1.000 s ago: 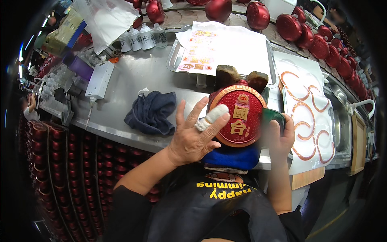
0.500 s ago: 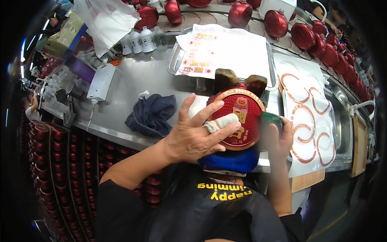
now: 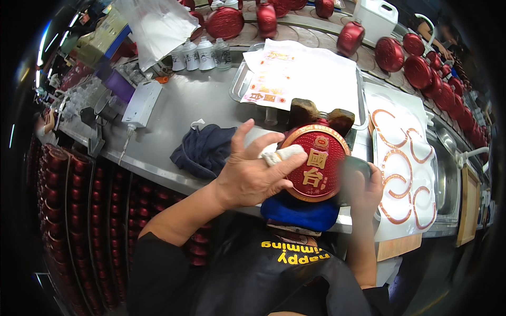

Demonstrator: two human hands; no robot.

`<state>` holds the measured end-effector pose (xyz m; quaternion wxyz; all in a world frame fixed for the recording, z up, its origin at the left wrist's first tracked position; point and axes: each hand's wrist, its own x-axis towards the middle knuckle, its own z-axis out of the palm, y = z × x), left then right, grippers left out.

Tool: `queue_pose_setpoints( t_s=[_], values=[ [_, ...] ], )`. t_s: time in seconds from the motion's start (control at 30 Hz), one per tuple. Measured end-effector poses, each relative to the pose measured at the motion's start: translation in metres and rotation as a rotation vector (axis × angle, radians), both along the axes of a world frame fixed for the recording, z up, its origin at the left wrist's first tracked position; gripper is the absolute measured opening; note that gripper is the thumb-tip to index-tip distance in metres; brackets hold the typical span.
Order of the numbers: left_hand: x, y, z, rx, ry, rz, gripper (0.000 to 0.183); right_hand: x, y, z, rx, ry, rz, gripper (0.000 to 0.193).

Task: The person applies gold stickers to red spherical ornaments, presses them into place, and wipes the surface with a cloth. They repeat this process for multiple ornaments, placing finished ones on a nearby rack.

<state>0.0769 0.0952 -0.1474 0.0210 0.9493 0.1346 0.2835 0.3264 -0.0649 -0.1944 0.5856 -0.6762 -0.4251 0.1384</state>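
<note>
A round, flat red bottle (image 3: 329, 171) with gold raised characters and an orange-gold ring lies tilted face up in front of me. Its neck end rests between two dark, worn blocks (image 3: 304, 112), and a blue padded cloth (image 3: 300, 213) is under its near end. My left hand (image 3: 253, 171) is open, fingers spread over the bottle's left side. A white cloth cover (image 3: 283, 155) wraps one of its fingers, whose tip reaches the bottle's face. My right hand (image 3: 367, 190) grips a dark green flat piece (image 3: 354, 176), blurred, beside the bottle's right edge.
A dark blue rag (image 3: 203, 150) lies left on the steel counter. Ahead, a metal tray (image 3: 238, 87) holds a white decal sheet (image 3: 311, 68). Ring-shaped decals (image 3: 396, 166) lie right, near a sink (image 3: 448, 181). Labelled small bottles (image 3: 205, 58) and a row of red bottles stand farther back.
My left hand has drawn left across the bottle, uncovering more of the gold characters. The right hand stays by the right edge with the green piece. The whole view has shifted slightly.
</note>
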Motion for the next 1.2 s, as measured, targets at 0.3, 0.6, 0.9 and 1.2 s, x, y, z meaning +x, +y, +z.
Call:
queue_pose_setpoints(
  t_s=[0.3,0.6,0.9,1.2],
  values=[
    [-0.09,0.052,-0.053,-0.176,0.134,0.805,0.04,0.003,-0.001,-0.008,0.081,0.168,0.053,0.032],
    [-0.039,0.047,-0.015,-0.484,-0.439,0.469,0.014,0.0,-0.015,-0.004,0.122,0.163,0.018,0.027],
    [0.07,0.019,0.035,-0.087,-0.134,-0.06,0.021,-0.007,-0.012,0.008,0.077,-0.026,0.012,0.025],
    [0.007,-0.001,0.01,-0.301,-0.15,-0.019,0.031,-0.004,-0.009,-0.001,0.054,0.063,0.009,0.03]
  ],
)
